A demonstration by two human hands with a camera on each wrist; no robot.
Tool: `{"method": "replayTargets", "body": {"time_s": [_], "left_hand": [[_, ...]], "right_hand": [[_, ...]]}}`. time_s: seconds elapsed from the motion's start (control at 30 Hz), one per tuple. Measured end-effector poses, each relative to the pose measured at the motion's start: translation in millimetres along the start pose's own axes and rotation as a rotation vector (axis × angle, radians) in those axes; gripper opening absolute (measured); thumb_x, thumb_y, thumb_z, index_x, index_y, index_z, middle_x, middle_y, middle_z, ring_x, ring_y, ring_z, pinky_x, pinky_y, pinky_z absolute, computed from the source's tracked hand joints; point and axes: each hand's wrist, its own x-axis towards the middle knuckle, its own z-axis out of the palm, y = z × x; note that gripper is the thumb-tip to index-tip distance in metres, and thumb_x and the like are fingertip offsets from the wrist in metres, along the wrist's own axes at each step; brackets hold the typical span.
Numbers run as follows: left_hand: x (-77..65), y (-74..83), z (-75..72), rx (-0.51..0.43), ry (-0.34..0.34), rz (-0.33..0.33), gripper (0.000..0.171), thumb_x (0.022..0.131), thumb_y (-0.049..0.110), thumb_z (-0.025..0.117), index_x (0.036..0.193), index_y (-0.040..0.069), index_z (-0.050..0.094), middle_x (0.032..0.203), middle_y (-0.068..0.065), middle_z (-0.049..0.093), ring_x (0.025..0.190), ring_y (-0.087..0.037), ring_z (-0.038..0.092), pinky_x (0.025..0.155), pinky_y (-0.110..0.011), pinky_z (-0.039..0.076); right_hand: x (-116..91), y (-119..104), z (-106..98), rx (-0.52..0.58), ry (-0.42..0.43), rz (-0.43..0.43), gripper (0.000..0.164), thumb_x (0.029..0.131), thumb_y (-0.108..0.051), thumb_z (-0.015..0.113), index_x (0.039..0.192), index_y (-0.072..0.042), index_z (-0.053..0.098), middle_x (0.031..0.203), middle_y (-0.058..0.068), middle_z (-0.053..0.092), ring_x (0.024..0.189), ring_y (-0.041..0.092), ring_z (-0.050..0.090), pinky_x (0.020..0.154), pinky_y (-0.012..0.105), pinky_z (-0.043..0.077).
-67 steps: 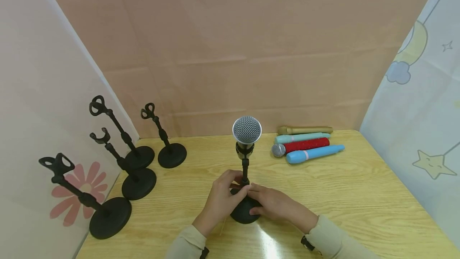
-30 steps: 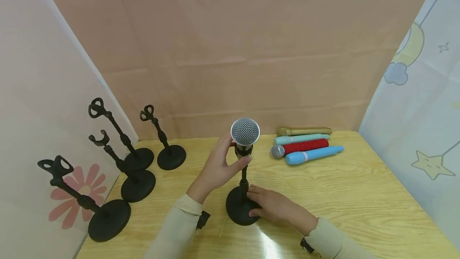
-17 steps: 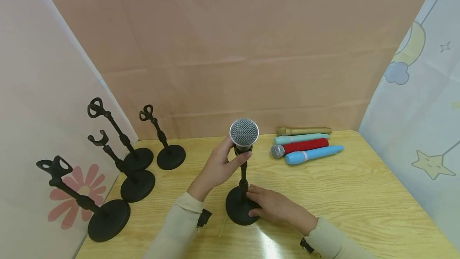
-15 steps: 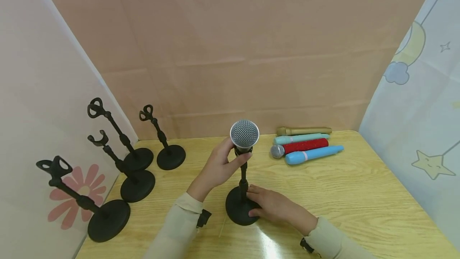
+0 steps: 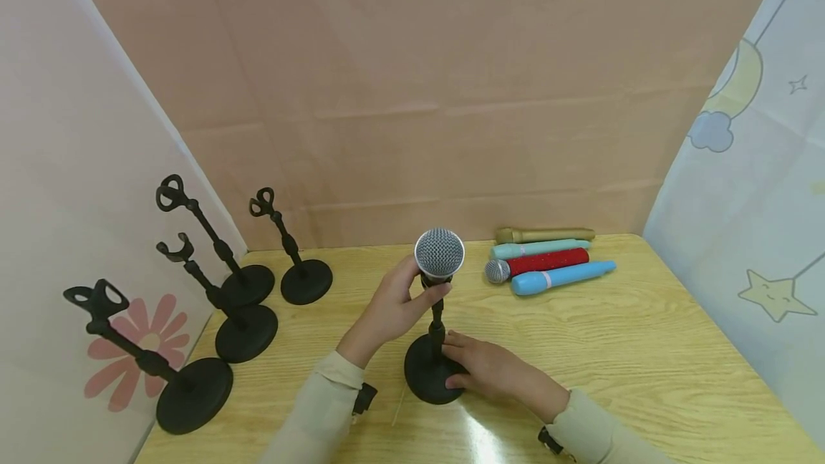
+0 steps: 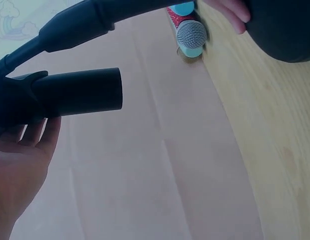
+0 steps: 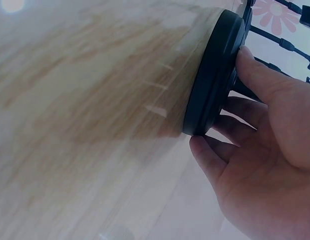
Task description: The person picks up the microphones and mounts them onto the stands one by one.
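Note:
A microphone [image 5: 440, 253] with a silver mesh head sits in the clip of a black microphone stand [image 5: 433, 371] at the middle of the table. My left hand [image 5: 391, 308] grips it just below the head, thumb across the front. In the left wrist view the dark handle [image 6: 89, 92] points away from the fingers, beside the stand's pole [image 6: 77, 25]. Low on the stand, my right hand [image 5: 490, 365] holds the round base. The right wrist view has that base [image 7: 215, 75] between thumb and fingers, its rim at the fingertips.
Several black stands with bare clips, one of them a near stand [image 5: 196, 396], are grouped at the left. At the back right lie a gold microphone [image 5: 548, 235], a mint one [image 5: 541, 248], a red one [image 5: 548, 261] and a blue one [image 5: 563, 278].
My left hand has risen from the stand's lower pole to the microphone. The microphone's head has since sunk a little toward me. My right hand has stayed at the base.

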Motion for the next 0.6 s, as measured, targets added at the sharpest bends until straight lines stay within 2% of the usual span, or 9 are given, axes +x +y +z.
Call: {"method": "replayTargets", "body": {"time_s": [0.4,0.6], "left_hand": [[-7.5,-7.4,5.3,0.009,-0.017,-0.058,0.045,0.099,0.025,0.069,0.139,0.014,0.053,0.128,0.0,0.063,0.122,-0.017,0.058,0.107,-0.05,0.047],[-10.7,-12.8,8.8,0.01,-0.02,-0.043,0.046,0.098,0.023,0.069,0.14,0.014,0.052,0.131,-0.001,0.062,0.124,-0.018,0.058,0.107,-0.049,0.048]], "right_hand": [[1,-2,-1,0.014,-0.028,0.019,0.06,0.096,-0.036,0.069,0.142,0.0,0.056,0.152,0.017,0.049,0.142,0.035,0.045,0.109,0.049,0.045],[1,-2,-2,-0.003,-0.021,0.006,0.06,0.096,-0.037,0.069,0.14,0.002,0.057,0.151,0.019,0.05,0.141,0.036,0.046,0.109,0.048,0.045]]}}
